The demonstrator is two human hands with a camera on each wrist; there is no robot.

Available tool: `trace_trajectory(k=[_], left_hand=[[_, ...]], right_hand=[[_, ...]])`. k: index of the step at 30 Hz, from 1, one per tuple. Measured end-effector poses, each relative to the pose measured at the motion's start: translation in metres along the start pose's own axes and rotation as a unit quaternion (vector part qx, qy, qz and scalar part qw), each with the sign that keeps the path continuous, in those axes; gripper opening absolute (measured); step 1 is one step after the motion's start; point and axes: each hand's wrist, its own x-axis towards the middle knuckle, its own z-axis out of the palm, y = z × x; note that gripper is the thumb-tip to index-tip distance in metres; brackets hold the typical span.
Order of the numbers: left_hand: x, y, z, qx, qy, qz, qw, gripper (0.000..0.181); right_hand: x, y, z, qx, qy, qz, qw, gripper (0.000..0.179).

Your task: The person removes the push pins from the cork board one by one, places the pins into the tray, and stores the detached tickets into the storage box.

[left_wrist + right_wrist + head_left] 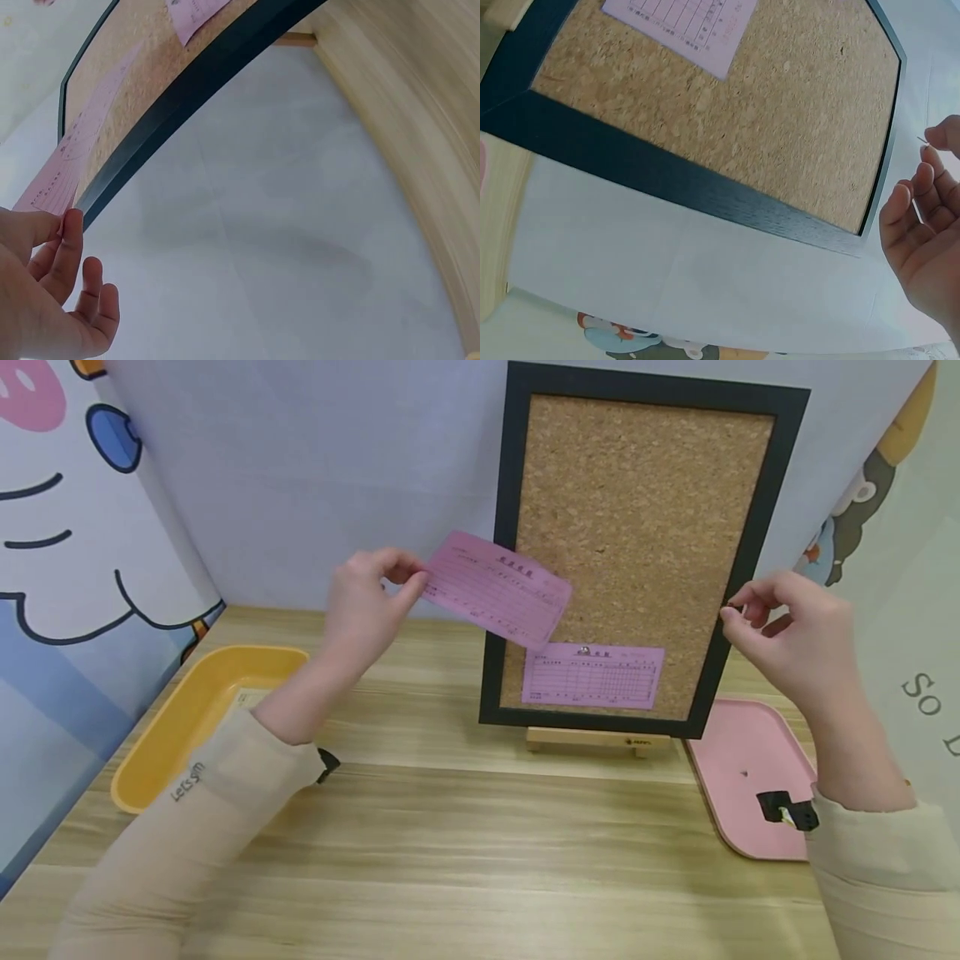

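My left hand [367,597] pinches the left end of a pink printed form slip [498,589] between thumb and fingers. The slip slants down to the right, and its far end overlaps the black-framed cork board [645,518] in the head view. Lower on the board hangs a second pink slip [592,678], with a shiny thumbtack [584,650] at its top edge. At the board's right edge, my right hand [798,627] pinches a thumbtack [922,139]; its thin point sticks out past the fingertips, while its head is hidden by them.
A small wooden easel [592,739] props the board up on the wooden table [480,860]. To the left stands a yellow tray [161,739] with paper in it, partly behind my left arm. A pink tray [738,735] lies at the right, partly behind my right arm.
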Motion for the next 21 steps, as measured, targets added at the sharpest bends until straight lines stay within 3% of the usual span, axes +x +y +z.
trace_trajectory(k=[8, 21], left_hand=[[0.001, -0.005, -0.018, 0.011, -0.028, 0.000, 0.9996, 0.017], [0.007, -0.022, -0.055, 0.047, -0.078, 0.027, 0.9955, 0.015]], right_hand=[[-0.016, 0.013, -0.008, 0.009, -0.023, 0.007, 0.9997, 0.010], [-0.039, 0.039, -0.016, 0.000, -0.058, 0.036, 0.9976, 0.015]])
